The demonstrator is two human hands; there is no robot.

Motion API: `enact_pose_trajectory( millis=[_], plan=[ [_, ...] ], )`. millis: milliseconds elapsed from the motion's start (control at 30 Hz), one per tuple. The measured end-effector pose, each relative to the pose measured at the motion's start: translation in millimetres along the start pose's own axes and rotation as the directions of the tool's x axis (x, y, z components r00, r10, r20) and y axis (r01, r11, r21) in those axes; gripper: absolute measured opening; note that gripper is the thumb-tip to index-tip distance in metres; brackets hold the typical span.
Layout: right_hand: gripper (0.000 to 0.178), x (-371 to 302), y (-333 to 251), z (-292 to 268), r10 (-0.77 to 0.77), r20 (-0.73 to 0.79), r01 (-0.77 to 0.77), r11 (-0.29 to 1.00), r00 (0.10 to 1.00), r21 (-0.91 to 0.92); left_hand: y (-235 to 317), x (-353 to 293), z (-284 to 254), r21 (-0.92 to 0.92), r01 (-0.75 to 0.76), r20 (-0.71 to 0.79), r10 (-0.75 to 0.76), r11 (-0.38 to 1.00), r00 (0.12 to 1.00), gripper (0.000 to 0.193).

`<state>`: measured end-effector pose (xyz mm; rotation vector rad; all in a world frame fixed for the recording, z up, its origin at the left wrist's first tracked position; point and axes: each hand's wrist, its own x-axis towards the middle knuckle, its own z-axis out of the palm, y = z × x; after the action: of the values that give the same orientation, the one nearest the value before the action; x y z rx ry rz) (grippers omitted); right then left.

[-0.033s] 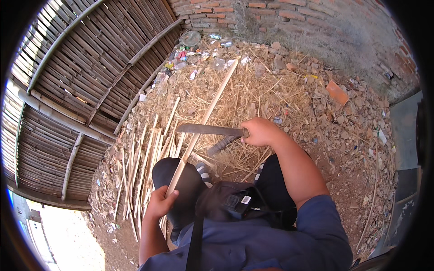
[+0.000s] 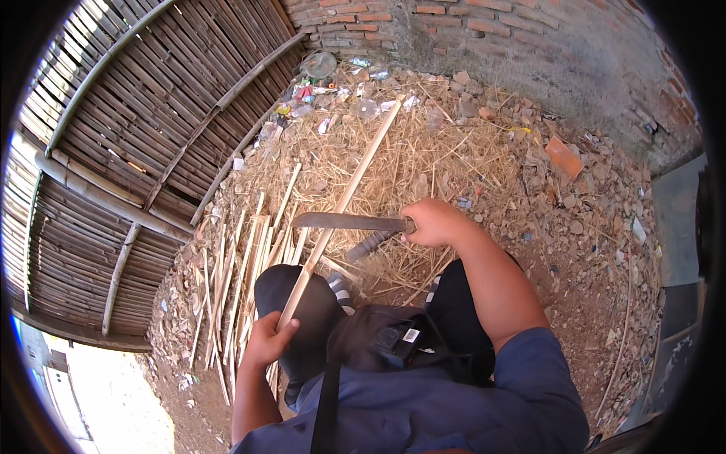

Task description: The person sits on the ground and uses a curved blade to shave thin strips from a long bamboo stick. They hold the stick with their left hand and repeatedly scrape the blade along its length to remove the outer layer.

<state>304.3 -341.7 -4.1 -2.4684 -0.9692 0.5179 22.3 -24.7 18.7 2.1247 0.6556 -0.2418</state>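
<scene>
A dark blue shirt is filling six o'clock, its short sleeve covering the upper arm at four. A black strap is crossing it near six. A dark bag is sitting there too, a white label showing on it. Black trousers are spreading toward seven and four, and grey-and-white striped socks are peeking out.

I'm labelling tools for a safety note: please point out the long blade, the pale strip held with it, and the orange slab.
Long blade (image 2: 367, 222): head view, flat of the blade.
Pale strip (image 2: 344, 199): head view, middle length.
Orange slab (image 2: 564, 157): head view, face centre.
</scene>
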Motion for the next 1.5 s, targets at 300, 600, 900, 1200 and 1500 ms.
enact_pose_trajectory(
  millis=[300, 600, 900, 1200, 1500],
  plan=[
    [0.032, 2.6, 32.9, -11.4, 0.152, -0.155, -0.135, 0.984, 0.976, 0.116, -16.3, 3.3, 5.4, 0.059, -0.164, -0.07, 0.168, 0.985, 0.983, 0.038],
    [0.035, 10.9, 18.5, 3.3, 0.015, -0.031, -0.013, 0.997, 0.999, 0.079, -22.2, 2.5, 3.8, 0.05, -0.149, -0.083, 0.153, 0.988, 0.985, 0.036],
    [0.036, 10.8, 23.7, 12.5, 0.043, -0.059, -0.039, 0.997, 0.997, 0.071, -10.1, 3.8, 5.1, 0.116, -0.163, -0.075, 0.172, 0.98, 0.982, 0.036],
    [0.032, 7.4, 27.7, -14.5, 0.152, -0.07, -0.143, 0.982, 0.986, 0.123, -9.8, 1.8, 3.9, 0.012, -0.137, -0.069, 0.138, 0.99, 0.988, 0.033],
    [0.026, 2.3, -17.5, 6.1, -0.058, 0.036, 0.061, 0.995, 0.998, -0.081, 1.2, -3.4, 6.0, 0.125, -0.128, -0.084, 0.139, 0.984, 0.987, 0.029]
  ],
)
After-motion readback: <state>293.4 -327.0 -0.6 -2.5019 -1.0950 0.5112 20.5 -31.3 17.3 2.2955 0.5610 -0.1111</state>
